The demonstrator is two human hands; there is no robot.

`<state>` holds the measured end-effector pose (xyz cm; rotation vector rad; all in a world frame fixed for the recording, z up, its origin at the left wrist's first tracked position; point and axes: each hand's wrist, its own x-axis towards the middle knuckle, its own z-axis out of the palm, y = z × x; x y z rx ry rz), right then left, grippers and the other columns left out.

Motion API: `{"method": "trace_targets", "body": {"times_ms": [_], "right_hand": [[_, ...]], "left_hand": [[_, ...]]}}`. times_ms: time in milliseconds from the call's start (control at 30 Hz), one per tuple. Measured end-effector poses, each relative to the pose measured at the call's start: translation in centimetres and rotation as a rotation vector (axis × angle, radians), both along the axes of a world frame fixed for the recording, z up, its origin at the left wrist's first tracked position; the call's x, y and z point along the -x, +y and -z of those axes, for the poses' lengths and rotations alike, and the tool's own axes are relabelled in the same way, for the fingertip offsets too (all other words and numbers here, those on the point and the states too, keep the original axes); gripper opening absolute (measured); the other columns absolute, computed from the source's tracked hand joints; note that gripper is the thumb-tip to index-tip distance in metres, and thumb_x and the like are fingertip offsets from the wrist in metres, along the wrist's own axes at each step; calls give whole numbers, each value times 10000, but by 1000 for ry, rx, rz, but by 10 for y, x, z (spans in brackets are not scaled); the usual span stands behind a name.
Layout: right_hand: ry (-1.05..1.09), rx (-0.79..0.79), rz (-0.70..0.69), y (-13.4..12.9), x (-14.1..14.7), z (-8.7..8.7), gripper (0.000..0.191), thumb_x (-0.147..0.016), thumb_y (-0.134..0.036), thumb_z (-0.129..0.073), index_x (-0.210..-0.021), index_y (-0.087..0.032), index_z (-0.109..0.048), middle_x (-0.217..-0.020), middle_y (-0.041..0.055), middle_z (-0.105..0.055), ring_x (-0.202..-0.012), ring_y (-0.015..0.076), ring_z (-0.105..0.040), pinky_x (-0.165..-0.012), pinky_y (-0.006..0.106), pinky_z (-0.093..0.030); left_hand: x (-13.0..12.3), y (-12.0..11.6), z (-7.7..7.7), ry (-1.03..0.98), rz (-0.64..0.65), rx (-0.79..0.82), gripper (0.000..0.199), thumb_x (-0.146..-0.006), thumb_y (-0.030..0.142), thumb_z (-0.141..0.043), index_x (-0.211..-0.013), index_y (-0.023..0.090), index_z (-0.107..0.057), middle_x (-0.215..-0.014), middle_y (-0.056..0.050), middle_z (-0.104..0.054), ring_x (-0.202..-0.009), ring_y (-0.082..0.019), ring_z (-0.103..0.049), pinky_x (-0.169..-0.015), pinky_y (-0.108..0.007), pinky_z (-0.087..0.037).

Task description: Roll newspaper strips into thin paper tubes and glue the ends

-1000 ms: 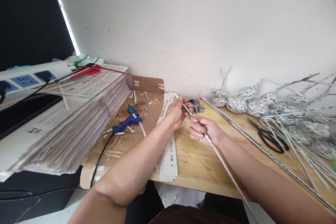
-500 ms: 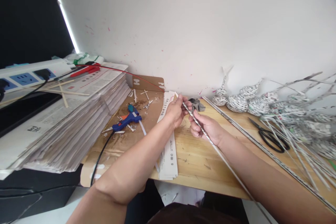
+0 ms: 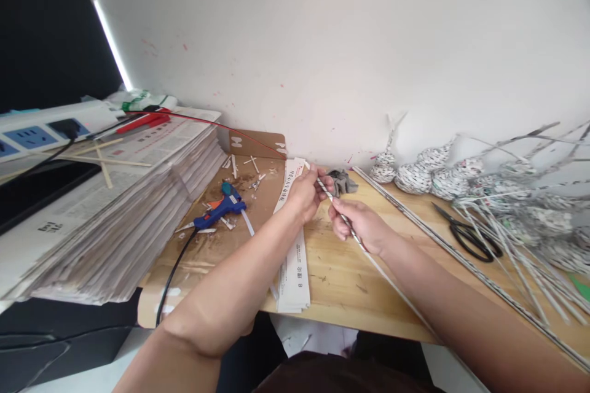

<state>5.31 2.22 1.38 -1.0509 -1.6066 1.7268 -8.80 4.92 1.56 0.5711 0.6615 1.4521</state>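
A long thin rolled paper rod [image 3: 391,282] slants from the middle of the table down to the lower right. My left hand [image 3: 308,193] is closed on its upper end. Just below, my right hand [image 3: 356,223] wraps round the same rod, fingers and thumb closed. Under my left wrist lies a stack of printed paper strips [image 3: 295,270]. A grey crumpled cloth [image 3: 342,182] sits behind my hands.
A blue glue gun [image 3: 221,210] lies on stained cardboard among scraps. Left are stacked newspapers [image 3: 133,209], a power strip [image 3: 92,118] and red-handled tool [image 3: 145,121]. Right are long rods [image 3: 428,232], black scissors [image 3: 472,239], loose paper sticks [image 3: 525,264] and woven paper shapes [image 3: 412,178].
The view has shifted slightly. Both hands still hold the rod, and my right hand has come a little closer to my left.
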Motion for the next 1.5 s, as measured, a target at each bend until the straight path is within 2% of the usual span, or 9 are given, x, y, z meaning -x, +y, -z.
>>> {"method": "trace_targets", "body": {"times_ms": [67, 233, 367, 600, 933, 1000, 1133, 1200, 1500], "right_hand": [[79, 181, -76, 2, 0, -1, 373, -829, -548, -477, -712, -195, -501, -398, -75, -366, -372, 107, -376, -434, 253, -317], [106, 97, 54, 5, 3, -2, 311, -809, -460, -576, -717, -166, -532, -445, -44, -457, -414, 93, -410, -450, 231, -299], [243, 379, -88, 7, 2, 0, 286, -830, -451, -520, -708, -196, -475, -421, -82, -325, -389, 95, -335, -432, 237, -289], [-157, -305, 112, 6, -2, 4, 359, -828, -527, -524, -777, -175, -567, -490, -43, -493, -438, 99, -457, -484, 234, -348], [254, 316, -129, 7, -14, 2, 305, -845, -460, -516, -698, -203, -442, -390, -95, -279, -370, 93, -307, -427, 233, -297], [166, 216, -80, 6, -14, 2, 331, -842, -505, -503, -722, -198, -470, -418, -79, -348, -390, 103, -369, -442, 244, -322], [-163, -299, 115, 4, -12, 2, 362, -826, -533, -526, -780, -176, -561, -507, -34, -492, -464, 112, -461, -498, 250, -361], [-221, -377, 130, 4, -10, 3, 374, -845, -539, -490, -768, -180, -563, -480, -36, -485, -444, 113, -454, -495, 253, -360], [276, 278, -75, 4, -7, -1, 307, -844, -452, -507, -671, -211, -425, -377, -83, -271, -378, 103, -286, -443, 249, -263]], "left_hand": [[1, 0, -1, -9, 1, 8, 266, -899, 368, -444, -766, 147, -505, -580, -20, -564, -477, -102, -544, -388, -170, -307], [3, 0, -2, -8, -7, 5, 269, -896, 373, -450, -755, 149, -498, -572, -20, -562, -465, -97, -531, -386, -165, -308], [3, 1, -1, -33, 18, 13, 255, -902, 352, -442, -764, 145, -504, -580, -23, -566, -478, -99, -537, -394, -165, -324], [0, 0, 1, 25, 27, -25, 247, -910, 315, -419, -763, 141, -516, -594, -36, -580, -489, -110, -550, -418, -184, -364], [-1, -3, 1, -16, 161, -85, 195, -900, 273, -448, -807, 127, -538, -663, -56, -611, -567, -118, -582, -471, -193, -402], [-1, -3, 1, -13, 158, -89, 200, -901, 275, -447, -806, 124, -538, -661, -57, -608, -568, -118, -582, -479, -194, -411], [-2, -2, 2, -7, 127, -86, 200, -900, 275, -456, -797, 124, -538, -679, -63, -619, -581, -119, -587, -511, -207, -442], [-2, -2, 3, -12, 126, -87, 194, -894, 277, -472, -802, 122, -544, -691, -67, -626, -591, -120, -593, -523, -209, -452], [-1, -4, 1, -42, 202, -94, 187, -883, 270, -502, -842, 110, -590, -738, -90, -665, -631, -124, -625, -522, -191, -459]]}}
